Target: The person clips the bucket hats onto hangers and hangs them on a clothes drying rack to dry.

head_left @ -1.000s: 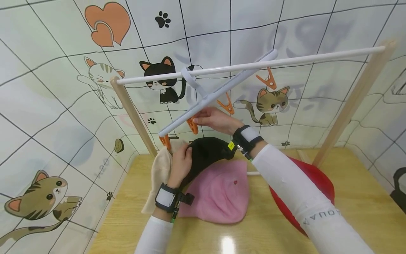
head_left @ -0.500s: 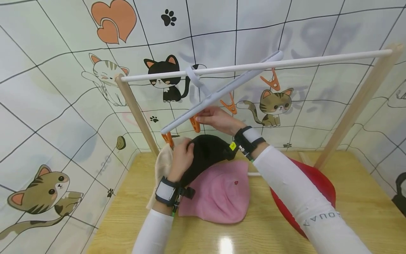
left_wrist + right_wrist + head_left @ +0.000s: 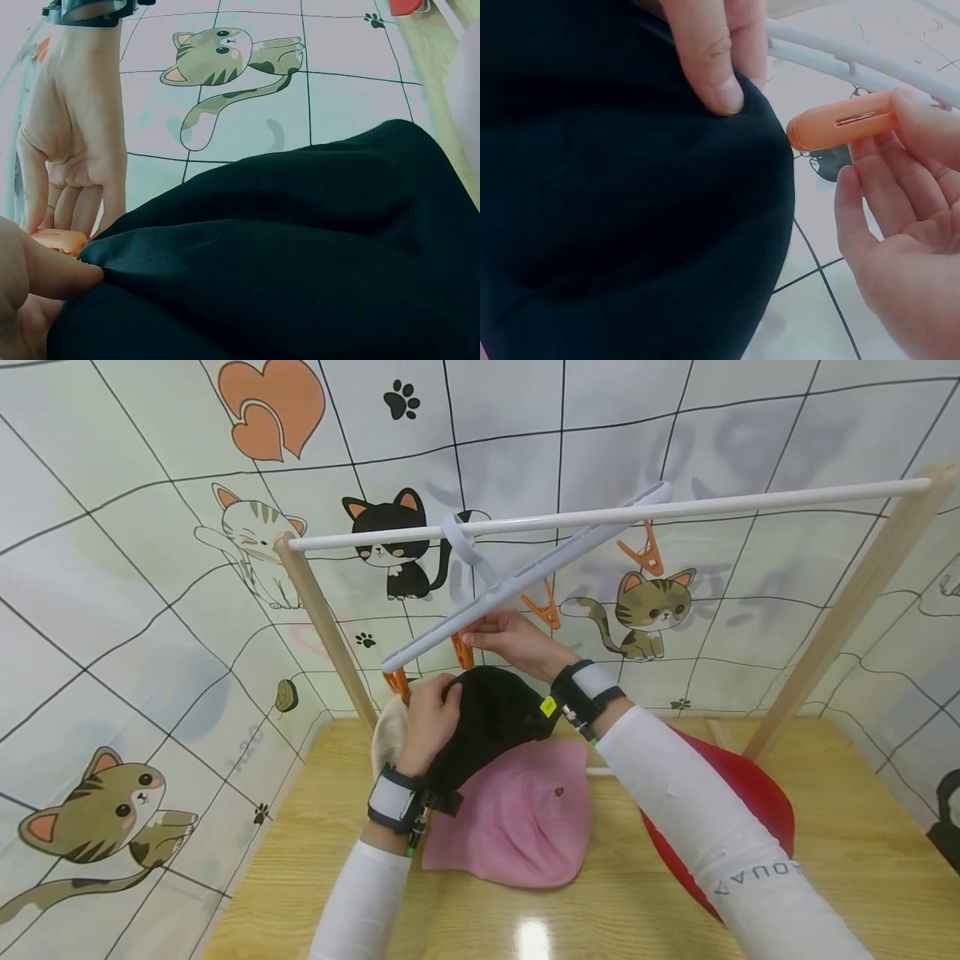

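My left hand [image 3: 432, 720] pinches the top edge of a black cloth hat [image 3: 491, 714] between thumb and fingers. An orange clothes peg [image 3: 463, 652], hanging under a pale blue hanger [image 3: 517, 578], is pinched between the thumb and fingers of my right hand [image 3: 521, 645]. In the right wrist view the tip of the peg [image 3: 844, 121] is right at the hat's edge, beside the left thumb [image 3: 727, 97]. Farther left, a cream hat [image 3: 387, 739] hangs below another orange peg [image 3: 397, 683], partly hidden behind my left hand.
The hanger hooks over a white rod [image 3: 570, 518] on wooden posts [image 3: 847, 610]. Two more orange pegs [image 3: 546, 610] hang at its right. A pink hat [image 3: 525, 818] lies on the wooden table [image 3: 300, 893]; a red hat [image 3: 757, 793] lies partly under my right arm.
My left hand has lifted the black hat slightly up toward the peg. The right hand still pinches the same peg. The head view has shifted a little.
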`<action>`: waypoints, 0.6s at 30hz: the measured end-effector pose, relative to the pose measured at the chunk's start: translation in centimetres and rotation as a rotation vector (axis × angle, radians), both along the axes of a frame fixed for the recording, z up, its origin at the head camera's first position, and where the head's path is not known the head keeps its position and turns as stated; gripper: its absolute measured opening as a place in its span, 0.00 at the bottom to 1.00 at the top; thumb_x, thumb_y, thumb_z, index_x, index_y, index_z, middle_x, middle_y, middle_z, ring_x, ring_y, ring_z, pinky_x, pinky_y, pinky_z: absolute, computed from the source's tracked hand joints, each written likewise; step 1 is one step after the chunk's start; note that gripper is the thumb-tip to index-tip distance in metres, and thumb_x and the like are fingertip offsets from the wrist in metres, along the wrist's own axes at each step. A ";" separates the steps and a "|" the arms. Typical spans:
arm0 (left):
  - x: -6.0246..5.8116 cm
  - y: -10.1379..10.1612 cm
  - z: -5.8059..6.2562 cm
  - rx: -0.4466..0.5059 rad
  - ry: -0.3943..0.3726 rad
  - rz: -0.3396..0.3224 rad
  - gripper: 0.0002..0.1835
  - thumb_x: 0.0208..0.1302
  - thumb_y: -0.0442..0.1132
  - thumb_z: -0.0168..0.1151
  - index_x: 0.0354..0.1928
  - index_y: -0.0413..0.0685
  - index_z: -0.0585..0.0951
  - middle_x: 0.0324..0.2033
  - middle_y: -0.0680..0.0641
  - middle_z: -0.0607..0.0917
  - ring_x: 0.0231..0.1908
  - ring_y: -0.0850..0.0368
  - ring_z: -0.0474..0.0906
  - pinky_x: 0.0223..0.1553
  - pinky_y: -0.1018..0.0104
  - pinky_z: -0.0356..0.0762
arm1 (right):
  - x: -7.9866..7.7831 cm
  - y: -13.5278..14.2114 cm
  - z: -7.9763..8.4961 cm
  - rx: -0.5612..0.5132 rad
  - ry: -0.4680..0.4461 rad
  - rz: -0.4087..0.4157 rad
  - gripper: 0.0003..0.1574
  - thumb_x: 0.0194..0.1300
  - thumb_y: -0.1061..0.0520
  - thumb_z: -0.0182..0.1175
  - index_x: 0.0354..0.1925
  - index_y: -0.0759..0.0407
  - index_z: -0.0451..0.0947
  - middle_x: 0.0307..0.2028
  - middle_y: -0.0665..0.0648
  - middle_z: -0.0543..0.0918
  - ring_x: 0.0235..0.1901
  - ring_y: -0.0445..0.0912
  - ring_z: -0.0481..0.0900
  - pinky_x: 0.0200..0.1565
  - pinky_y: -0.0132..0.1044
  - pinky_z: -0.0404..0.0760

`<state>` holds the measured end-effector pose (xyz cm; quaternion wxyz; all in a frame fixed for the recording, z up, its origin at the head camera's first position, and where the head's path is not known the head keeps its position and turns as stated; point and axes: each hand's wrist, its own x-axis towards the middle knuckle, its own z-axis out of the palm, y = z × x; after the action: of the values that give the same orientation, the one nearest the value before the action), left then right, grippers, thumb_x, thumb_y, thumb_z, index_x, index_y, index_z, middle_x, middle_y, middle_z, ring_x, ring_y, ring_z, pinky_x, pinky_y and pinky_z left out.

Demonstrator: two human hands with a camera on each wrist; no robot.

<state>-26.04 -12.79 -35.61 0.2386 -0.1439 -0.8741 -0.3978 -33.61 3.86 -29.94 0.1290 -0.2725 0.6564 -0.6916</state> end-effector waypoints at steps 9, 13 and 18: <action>-0.2 0.2 1.1 -0.003 -0.071 0.011 0.08 0.69 0.31 0.53 0.37 0.34 0.80 0.27 0.42 0.78 0.30 0.47 0.72 0.34 0.56 0.70 | 0.2 -0.3 -0.1 -0.025 0.007 -0.048 0.12 0.66 0.68 0.58 0.49 0.65 0.77 0.40 0.55 0.82 0.48 0.49 0.75 0.60 0.45 0.65; -0.3 0.3 1.4 0.009 -0.089 0.010 0.09 0.70 0.31 0.52 0.34 0.34 0.79 0.23 0.43 0.74 0.28 0.47 0.70 0.33 0.59 0.67 | 0.3 -0.3 -0.2 -0.057 0.003 -0.038 0.13 0.67 0.68 0.57 0.49 0.64 0.78 0.39 0.54 0.83 0.47 0.49 0.76 0.61 0.45 0.65; -0.3 0.3 2.1 0.013 -0.095 0.019 0.09 0.69 0.32 0.52 0.34 0.34 0.79 0.24 0.43 0.74 0.29 0.47 0.71 0.33 0.59 0.66 | 0.2 -0.4 -0.2 -0.059 0.016 -0.036 0.12 0.66 0.68 0.57 0.49 0.64 0.78 0.37 0.53 0.84 0.45 0.50 0.77 0.62 0.46 0.63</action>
<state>-26.30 -12.49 -33.49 0.2017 -0.1148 -0.8832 -0.4075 -33.38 3.51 -30.19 0.1033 -0.2698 0.6416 -0.7105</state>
